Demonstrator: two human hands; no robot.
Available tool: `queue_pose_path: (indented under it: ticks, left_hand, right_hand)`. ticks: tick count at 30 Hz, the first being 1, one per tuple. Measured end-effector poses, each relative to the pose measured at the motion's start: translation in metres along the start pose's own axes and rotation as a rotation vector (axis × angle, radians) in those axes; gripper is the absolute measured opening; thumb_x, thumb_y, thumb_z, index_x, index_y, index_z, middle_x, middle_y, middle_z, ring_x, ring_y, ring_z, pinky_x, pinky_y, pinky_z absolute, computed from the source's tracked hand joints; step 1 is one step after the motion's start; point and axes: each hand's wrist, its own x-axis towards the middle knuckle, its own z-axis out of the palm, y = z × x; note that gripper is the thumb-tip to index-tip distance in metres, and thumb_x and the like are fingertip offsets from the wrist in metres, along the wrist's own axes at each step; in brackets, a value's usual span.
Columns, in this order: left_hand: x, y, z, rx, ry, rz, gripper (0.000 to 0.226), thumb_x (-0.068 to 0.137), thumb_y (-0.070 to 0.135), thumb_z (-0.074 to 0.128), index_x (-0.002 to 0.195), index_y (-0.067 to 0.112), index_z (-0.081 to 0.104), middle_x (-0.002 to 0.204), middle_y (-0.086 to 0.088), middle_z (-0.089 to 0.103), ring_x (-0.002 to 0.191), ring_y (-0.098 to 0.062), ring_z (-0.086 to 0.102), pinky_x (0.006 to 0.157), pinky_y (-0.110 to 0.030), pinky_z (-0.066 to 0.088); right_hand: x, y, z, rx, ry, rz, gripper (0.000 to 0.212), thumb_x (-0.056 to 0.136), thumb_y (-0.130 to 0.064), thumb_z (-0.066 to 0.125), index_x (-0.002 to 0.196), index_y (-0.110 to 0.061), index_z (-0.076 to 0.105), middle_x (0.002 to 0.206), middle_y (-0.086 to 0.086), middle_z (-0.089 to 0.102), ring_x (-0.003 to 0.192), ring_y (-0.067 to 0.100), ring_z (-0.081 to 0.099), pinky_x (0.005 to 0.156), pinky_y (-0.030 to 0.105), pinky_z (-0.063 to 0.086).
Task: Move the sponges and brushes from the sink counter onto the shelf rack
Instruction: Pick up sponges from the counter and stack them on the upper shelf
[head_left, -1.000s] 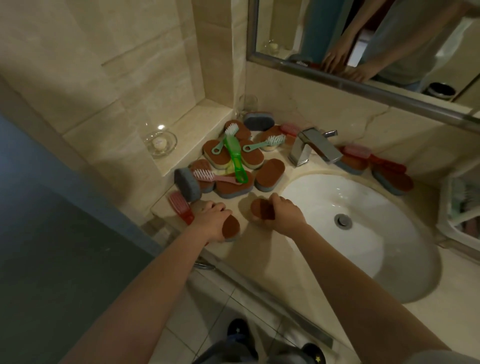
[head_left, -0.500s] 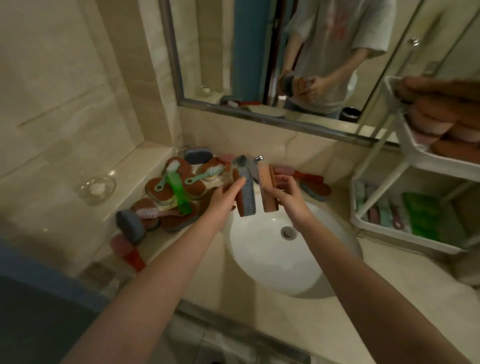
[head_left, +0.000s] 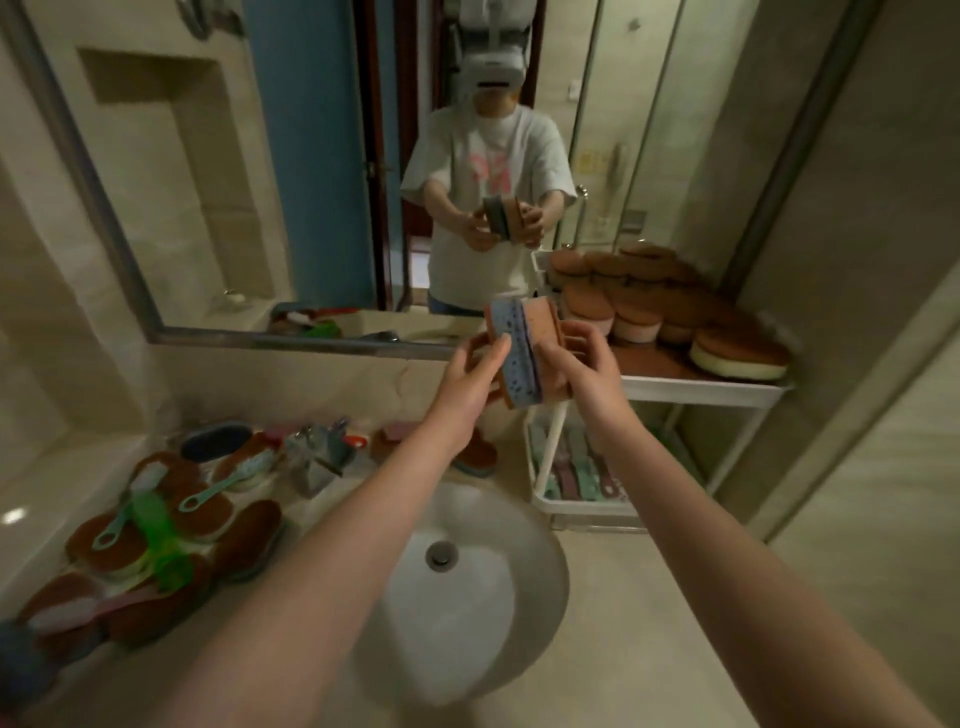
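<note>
Item, in hand: blue-grey speckled foam sponge (head_left: 514, 364), pinched upright in my left grip (head_left: 467, 387); orange-brown foam sponge (head_left: 544, 343), fingers of my right grip (head_left: 589, 374) curled round it; the two pressed face to face, held in the air above the white oval sink basin (head_left: 467, 613), just short of the white tiered shelf rack (head_left: 701, 391); item, delivered: heap of brown-topped sponges (head_left: 649, 306) on the rack's top tier; pink and green brushes (head_left: 571, 475) in the lower tier, blurred; item, outstanding: cluster of brown sponges (head_left: 119, 551) on the beige stone worktop (head_left: 613, 675) left of the basin, with a bright green brush (head_left: 158, 535) and two teal brushes (head_left: 208, 499) lying across them; further sponges (head_left: 475, 454) behind the chrome tap (head_left: 319, 457); judgement: roughly half done; this pair next for the top tier; several more trips likely.
</note>
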Motion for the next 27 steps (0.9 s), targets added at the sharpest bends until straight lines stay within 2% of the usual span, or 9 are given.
queue_pose_path:
  ticks: [3,6,8,12,16,20,22,24,27]
  left_hand:
    - [0.01,0.006,0.027,0.03,-0.013,0.056,0.03,0.089,0.034,0.06,0.114,0.024,0.048,0.101,0.008,0.06,0.089,-0.005,0.061,0.071,-0.021,0.052]
    - [0.023,0.009,0.046,0.05,0.012,0.113,0.033,0.088,0.036,0.061,0.115,0.023,0.05,0.105,0.006,0.061,0.098,-0.011,0.061,0.078,-0.025,0.052]
    - [0.031,0.009,0.054,0.091,0.02,0.152,0.034,0.087,0.038,0.062,0.115,0.023,0.051,0.106,0.006,0.061,0.101,-0.012,0.06,0.081,-0.027,0.051]
    - [0.041,0.006,0.068,0.149,0.056,0.176,0.035,0.087,0.04,0.06,0.117,0.023,0.05,0.102,0.009,0.059,0.094,-0.005,0.058,0.073,-0.021,0.049]
    - [0.047,-0.001,0.081,0.171,0.091,0.189,0.039,0.088,0.04,0.06,0.121,0.022,0.052,0.108,0.005,0.06,0.094,-0.005,0.058,0.071,-0.021,0.049]
    - [0.049,-0.007,0.09,0.202,0.095,0.207,0.045,0.088,0.04,0.058,0.128,0.02,0.05,0.112,0.004,0.058,0.093,-0.003,0.056,0.068,-0.019,0.047]
    - [0.051,-0.009,0.094,0.218,0.104,0.219,0.045,0.088,0.04,0.059,0.128,0.02,0.051,0.115,0.002,0.059,0.098,-0.008,0.058,0.07,-0.019,0.048]
    - [0.051,-0.011,0.099,0.241,0.103,0.232,0.044,0.089,0.038,0.059,0.128,0.019,0.051,0.11,0.005,0.06,0.097,-0.007,0.058,0.067,-0.016,0.049]
    - [0.049,-0.012,0.108,0.271,0.096,0.258,0.043,0.089,0.034,0.06,0.128,0.018,0.051,0.098,0.016,0.056,0.086,0.004,0.055,0.06,-0.007,0.046]
  right_hand:
    - [0.015,-0.012,-0.035,-0.095,0.052,-0.105,0.038,0.084,-0.032,0.07,0.117,-0.023,0.054,0.107,-0.011,0.059,0.099,0.006,0.057,0.077,0.02,0.049]
    - [0.034,-0.018,-0.072,-0.247,0.089,-0.168,0.042,0.079,-0.032,0.074,0.117,-0.027,0.055,0.106,-0.013,0.058,0.097,0.003,0.056,0.079,0.024,0.051]
    - [0.049,-0.017,-0.1,-0.476,0.071,-0.226,0.047,0.076,-0.033,0.076,0.118,-0.027,0.056,0.112,-0.006,0.056,0.102,0.01,0.056,0.085,0.029,0.051]
    - [0.076,-0.013,-0.143,-0.895,-0.09,-0.294,0.052,0.074,-0.04,0.077,0.119,-0.024,0.059,0.117,-0.004,0.055,0.112,0.017,0.05,0.095,0.033,0.045]
    - [0.087,-0.011,-0.157,-0.96,-0.196,-0.289,0.056,0.071,-0.048,0.077,0.119,-0.026,0.059,0.119,-0.005,0.056,0.11,0.014,0.05,0.095,0.032,0.045]
    - [0.091,0.005,-0.158,-1.069,-0.25,-0.359,0.052,0.075,-0.044,0.074,0.12,-0.024,0.058,0.121,-0.002,0.058,0.108,0.018,0.054,0.091,0.035,0.047]
    - [0.092,0.011,-0.16,-1.116,-0.254,-0.395,0.048,0.078,-0.039,0.071,0.121,-0.021,0.059,0.123,0.002,0.059,0.112,0.023,0.053,0.092,0.038,0.046]
    - [0.094,0.016,-0.164,-1.169,-0.248,-0.423,0.049,0.08,-0.037,0.068,0.125,-0.021,0.058,0.131,0.003,0.056,0.121,0.025,0.048,0.098,0.04,0.042]
    - [0.093,0.02,-0.166,-1.148,-0.236,-0.424,0.049,0.083,-0.039,0.066,0.129,-0.022,0.057,0.136,0.003,0.052,0.127,0.024,0.043,0.104,0.04,0.038]
